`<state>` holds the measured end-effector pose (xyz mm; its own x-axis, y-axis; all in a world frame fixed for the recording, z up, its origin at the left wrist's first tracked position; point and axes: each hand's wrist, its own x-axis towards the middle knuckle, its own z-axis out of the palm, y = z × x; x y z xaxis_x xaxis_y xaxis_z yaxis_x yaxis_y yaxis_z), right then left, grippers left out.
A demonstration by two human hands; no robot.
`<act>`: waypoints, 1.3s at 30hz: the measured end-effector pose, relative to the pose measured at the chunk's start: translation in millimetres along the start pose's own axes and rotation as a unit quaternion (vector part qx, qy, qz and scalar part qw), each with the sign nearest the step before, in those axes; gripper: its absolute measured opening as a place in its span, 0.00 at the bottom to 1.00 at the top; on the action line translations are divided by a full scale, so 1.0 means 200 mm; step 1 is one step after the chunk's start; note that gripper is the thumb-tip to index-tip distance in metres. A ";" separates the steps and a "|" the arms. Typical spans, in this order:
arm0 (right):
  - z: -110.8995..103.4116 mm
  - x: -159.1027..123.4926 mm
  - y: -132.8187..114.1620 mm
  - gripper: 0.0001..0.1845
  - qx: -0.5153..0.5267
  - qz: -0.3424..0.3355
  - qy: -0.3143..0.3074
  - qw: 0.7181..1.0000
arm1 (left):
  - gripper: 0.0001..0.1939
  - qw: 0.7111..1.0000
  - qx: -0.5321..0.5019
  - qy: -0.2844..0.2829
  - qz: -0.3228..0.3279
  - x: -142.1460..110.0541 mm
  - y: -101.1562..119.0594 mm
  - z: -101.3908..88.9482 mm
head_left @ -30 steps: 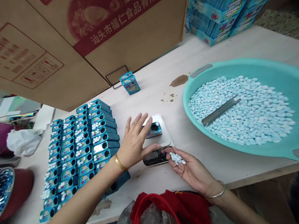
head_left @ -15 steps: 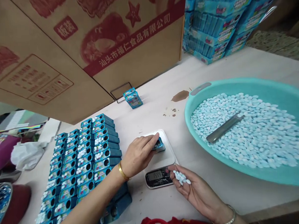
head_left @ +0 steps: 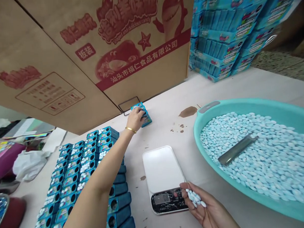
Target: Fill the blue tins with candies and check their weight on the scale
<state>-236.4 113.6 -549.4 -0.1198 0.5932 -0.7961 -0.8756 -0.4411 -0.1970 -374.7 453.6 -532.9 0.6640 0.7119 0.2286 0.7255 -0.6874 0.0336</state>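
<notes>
My left hand (head_left: 136, 118) reaches to the small blue candy boxes (head_left: 147, 119) standing by the large carton, its fingers closed on the top of one; the fingertips are partly hidden. Low at the right, my right hand (head_left: 210, 205) is palm up, fingers curled round a small heap of pale blue candies (head_left: 194, 197). Its fingertips are beside the display of the white kitchen scale (head_left: 162, 168), whose plate is bare. Right of that hand lies a turquoise basin (head_left: 196, 132) of the same candies, with a metal scoop (head_left: 238, 149) resting on them.
Rows of blue boxes (head_left: 117, 191), several with candies at their openings, stand on the left. A big cardboard carton (head_left: 150, 77) walls off the back. Wrapped packs (head_left: 217, 35) are stacked at the back right. A red bowl (head_left: 15, 212) sits far left.
My left hand has gone from the scale up to the boxes by the carton. The box on the scale is gone from its plate. My right hand still cups candies by the scale.
</notes>
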 end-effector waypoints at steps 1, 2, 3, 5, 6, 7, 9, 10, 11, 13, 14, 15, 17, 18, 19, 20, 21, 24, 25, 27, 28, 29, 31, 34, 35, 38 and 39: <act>0.00 -0.01 0.00 0.13 0.001 -0.002 0.006 1.000 | 0.11 1.000 0.017 0.005 0.000 -0.02 0.01 -0.01; 0.00 -0.02 0.00 0.12 0.002 -0.002 0.012 1.000 | 0.10 1.000 0.026 0.014 -0.002 -0.05 0.02 -0.04; 0.00 -0.03 0.00 0.11 0.002 -0.003 0.018 1.000 | 0.11 0.999 0.023 0.025 -0.005 -0.11 0.04 -0.08; -0.02 -0.05 0.01 0.07 0.002 -0.004 0.035 0.999 | 0.14 0.999 -0.010 0.036 0.005 -0.27 0.08 -0.23; -0.03 -0.06 0.01 0.06 0.001 -0.005 0.044 0.999 | 0.14 0.999 -0.035 0.029 0.019 -0.38 0.10 -0.32; -0.04 -0.07 0.02 0.05 -0.002 -0.002 0.052 0.999 | 0.14 0.997 -0.063 0.007 0.036 -0.50 0.14 -0.43; -0.07 -0.08 0.03 0.07 -0.018 0.009 0.062 0.998 | 0.13 0.991 -0.102 -0.054 0.061 -0.78 0.22 -0.65; -0.08 -0.09 0.04 0.08 -0.029 0.017 0.063 0.997 | 0.13 0.989 -0.111 -0.081 0.058 -0.94 0.28 -0.74; -0.09 -0.09 0.05 0.08 -0.041 0.025 0.059 0.997 | 0.12 0.986 -0.118 -0.105 0.049 -1.09 0.33 -0.82; -0.10 -0.11 0.08 0.09 -0.064 0.036 0.038 0.997 | 0.12 0.982 -0.115 -0.149 0.016 -1.40 0.44 -0.89; -0.10 -0.12 0.10 0.10 -0.072 0.039 0.024 0.996 | 0.13 0.981 -0.102 -0.164 -0.005 -1.54 0.48 -0.88; -0.10 -0.13 0.12 0.10 -0.078 0.039 0.011 0.996 | 0.14 0.981 -0.081 -0.174 -0.024 -1.66 0.52 -0.85; -0.09 -0.17 0.16 0.10 -0.087 0.036 -0.013 0.995 | 0.14 0.982 -0.021 -0.178 -0.053 -1.83 0.59 -0.75; -0.08 -0.18 0.19 0.09 -0.093 0.035 -0.026 0.995 | 0.12 0.983 0.011 -0.172 -0.062 -1.89 0.62 -0.70; -0.08 -0.20 0.20 0.09 -0.099 0.033 -0.041 0.994 | 0.09 0.984 0.039 -0.163 -0.067 -1.92 0.64 -0.66; -0.09 -0.23 0.22 0.09 -0.104 0.032 -0.057 0.992 | 0.06 0.984 0.061 -0.151 -0.068 -1.93 0.67 -0.63; -0.10 -0.25 0.23 0.09 -0.107 0.032 -0.074 0.991 | 0.05 0.986 0.074 -0.134 -0.069 -1.93 0.69 -0.62; -0.16 -0.29 0.24 0.11 -0.098 0.019 -0.099 0.990 | 0.07 0.993 0.066 -0.089 -0.051 -1.83 0.75 -0.67; -0.19 -0.30 0.23 0.11 -0.089 0.011 -0.100 0.991 | 0.08 0.995 0.052 -0.076 -0.038 -1.78 0.77 -0.71; -0.24 -0.30 0.22 0.09 -0.067 -0.005 -0.093 0.993 | 0.10 0.998 0.024 -0.055 -0.002 -1.63 0.80 -0.76; -0.27 -0.30 0.22 0.09 -0.057 -0.012 -0.090 0.994 | 0.11 0.999 0.016 -0.047 0.016 -1.54 0.81 -0.77; -0.29 -0.30 0.22 0.09 -0.047 -0.016 -0.088 0.995 | 0.12 0.999 0.014 -0.040 0.031 -1.44 0.81 -0.76; -0.32 -0.31 0.23 0.09 -0.030 -0.022 -0.087 0.996 | 0.12 0.997 0.020 -0.042 0.057 -1.22 0.82 -0.72; -0.35 -0.33 0.25 0.11 -0.005 -0.038 -0.077 0.996 | 0.11 0.992 0.039 -0.083 0.089 -0.95 0.84 -0.65; -0.35 -0.32 0.25 0.11 0.004 -0.041 -0.073 0.996 | 0.11 0.990 0.045 -0.096 0.097 -0.89 0.84 -0.64; -0.31 -0.21 0.12 0.09 -0.039 -0.075 -0.148 0.985 | 0.11 0.991 0.034 -0.091 0.090 -0.81 0.77 -0.54; -0.28 -0.17 0.05 0.08 -0.043 -0.114 -0.154 0.981 | 0.11 0.993 0.017 -0.073 0.090 -0.80 0.71 -0.48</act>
<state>-214.1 51.6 -556.5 -0.0738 0.8526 -0.5174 -0.8550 -0.3212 -0.4072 -394.8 227.4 -471.9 0.8003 0.5936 0.0840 0.5974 -0.8014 -0.0287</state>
